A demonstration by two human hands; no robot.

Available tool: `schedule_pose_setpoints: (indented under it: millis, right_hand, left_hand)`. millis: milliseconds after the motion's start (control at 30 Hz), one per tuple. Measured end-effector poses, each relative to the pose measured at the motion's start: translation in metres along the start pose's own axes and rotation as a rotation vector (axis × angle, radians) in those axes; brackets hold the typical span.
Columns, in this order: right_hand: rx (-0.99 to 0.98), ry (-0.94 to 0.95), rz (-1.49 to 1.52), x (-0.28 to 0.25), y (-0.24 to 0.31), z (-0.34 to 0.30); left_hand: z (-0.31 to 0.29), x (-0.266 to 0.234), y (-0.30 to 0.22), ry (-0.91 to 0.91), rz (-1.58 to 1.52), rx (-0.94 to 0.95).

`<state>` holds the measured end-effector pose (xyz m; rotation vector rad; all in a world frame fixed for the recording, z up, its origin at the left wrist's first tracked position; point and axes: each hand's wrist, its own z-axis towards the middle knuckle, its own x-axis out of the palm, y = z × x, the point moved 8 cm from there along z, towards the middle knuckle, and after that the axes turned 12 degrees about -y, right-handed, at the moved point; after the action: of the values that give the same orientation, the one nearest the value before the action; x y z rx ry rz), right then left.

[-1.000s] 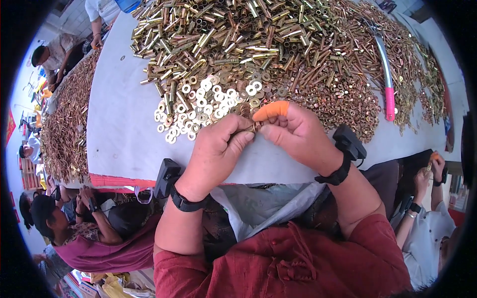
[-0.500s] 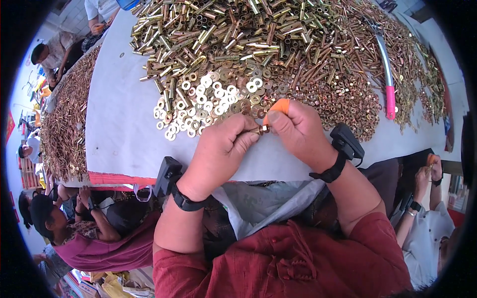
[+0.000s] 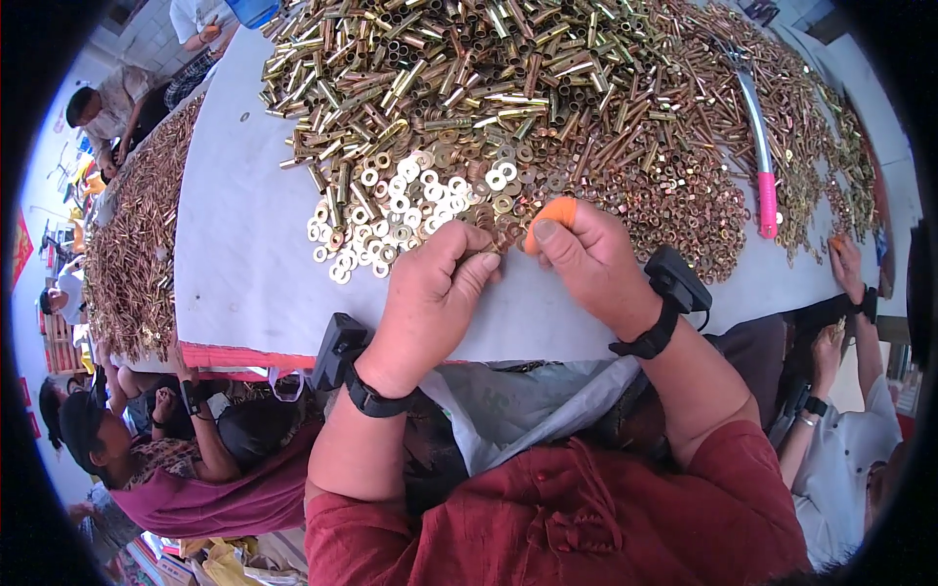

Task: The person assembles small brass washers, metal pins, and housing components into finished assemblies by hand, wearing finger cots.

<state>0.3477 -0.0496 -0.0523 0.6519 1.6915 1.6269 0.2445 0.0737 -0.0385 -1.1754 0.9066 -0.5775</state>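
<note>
My left hand (image 3: 438,283) is closed in a pinch, thumb against forefinger, on a small brass-coloured bolt (image 3: 499,245); most of the bolt is hidden by the fingers. Just to its right, my right hand (image 3: 594,256) has thumb and forefinger pressed together, an orange cover (image 3: 554,211) on the forefinger. Whatever that pinch holds is hidden. Both hands are over the near edge of the heap, with shiny flat washers (image 3: 399,210) beyond the left one and many hex nuts (image 3: 689,210) beyond the right.
Metal sleeves (image 3: 440,73) pile up at the back. A tool with a pink handle (image 3: 767,203) lies across the right side. The pale tabletop (image 3: 244,244) has a red front edge. A whitish plastic bag (image 3: 532,405) covers my lap. Other people sit at left and right.
My hands have drawn slightly apart, and the nut seen between them is out of sight. At the right, another person's hand has reached up to the table.
</note>
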Motion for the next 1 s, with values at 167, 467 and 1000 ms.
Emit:
schedule_pose_setpoints:
  millis: [167,467,1000]
  right_hand:
    - [-0.028,0.020,0.022,0.001,0.005,0.000]
    - [-0.063,-0.015,0.044,0.004,0.002,0.000]
    - [-0.427,-0.137,-0.418,-0.018,0.035,-0.036]
  left_hand:
    - [-0.001,0.000,0.000,-0.012,0.019,0.000]
    - [0.001,0.000,-0.002,-0.017,0.038,0.011]
    - [-0.037,-0.009,-0.037,0.100,0.165,0.335]
